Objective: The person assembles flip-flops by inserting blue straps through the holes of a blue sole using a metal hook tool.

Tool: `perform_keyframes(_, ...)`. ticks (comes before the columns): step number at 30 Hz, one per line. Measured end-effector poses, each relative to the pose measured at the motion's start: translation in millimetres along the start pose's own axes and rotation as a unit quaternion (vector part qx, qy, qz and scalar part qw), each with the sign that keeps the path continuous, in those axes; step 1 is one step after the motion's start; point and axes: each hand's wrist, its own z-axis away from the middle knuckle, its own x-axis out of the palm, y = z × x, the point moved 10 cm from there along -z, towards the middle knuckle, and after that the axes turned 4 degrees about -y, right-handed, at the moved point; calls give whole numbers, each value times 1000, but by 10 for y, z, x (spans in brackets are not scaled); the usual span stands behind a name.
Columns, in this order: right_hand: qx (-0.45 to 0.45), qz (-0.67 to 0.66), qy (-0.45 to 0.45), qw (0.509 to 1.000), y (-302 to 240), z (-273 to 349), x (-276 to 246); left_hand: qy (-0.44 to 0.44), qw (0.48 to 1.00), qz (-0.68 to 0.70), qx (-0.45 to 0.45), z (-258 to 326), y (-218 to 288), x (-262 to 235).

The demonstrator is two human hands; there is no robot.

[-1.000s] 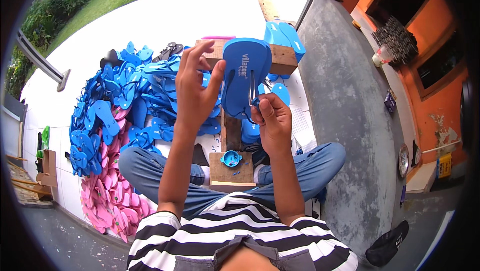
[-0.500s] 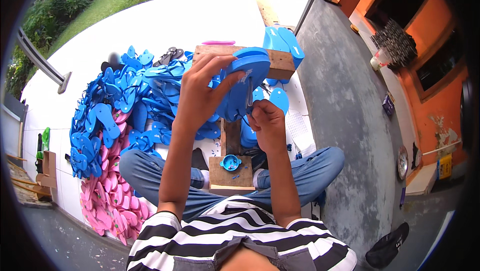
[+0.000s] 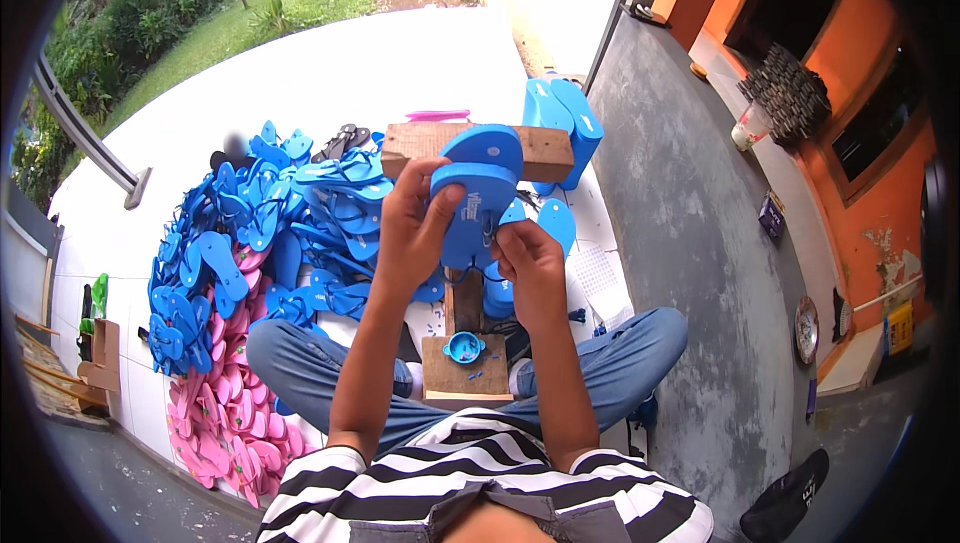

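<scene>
Two blue flip-flops [image 3: 478,183] are held up together in front of the wooden beam, one overlapping the other, their soles toward me. My left hand [image 3: 408,233] grips them from the left side, thumb on the near sole and fingers behind. At their right edge my right hand [image 3: 533,258] is closed in a pinch beside a thin pale loop; what lies between its fingertips is too small to make out. Dark blue straps hang at the lower end of the pair. Below, a small blue bowl [image 3: 447,350] with bits in it rests on a wooden board [image 3: 436,379].
Piles of blue flip-flops [image 3: 220,253] and pink flip-flops [image 3: 240,418] spread across the white tiles at left. A wooden beam [image 3: 548,150] stands ahead, with upright blue flip-flops [image 3: 575,123] behind its right end. A printed sheet [image 3: 600,278] lies right of my hands.
The flip-flop pair has turned so that the near sole faces me more fully. My right hand stays closed at its right edge. The whole view has shifted slightly downward in the picture.
</scene>
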Motion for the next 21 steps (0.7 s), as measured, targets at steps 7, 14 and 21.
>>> perform_keyframes(7, -139, 106, -28, 984, -530, -124, 288, 5, 999, -37, -7, 26, -36, 115)
perform_keyframes(14, -168, 87, 36, 981, -549, -32, 364, 71, 997, -6, -3, 228, 16, 147)
perform_keyframes(21, -289, 289, 15, 913, -527, 1370, 352, 100, 995, 27, -2, 1304, 287, 98)
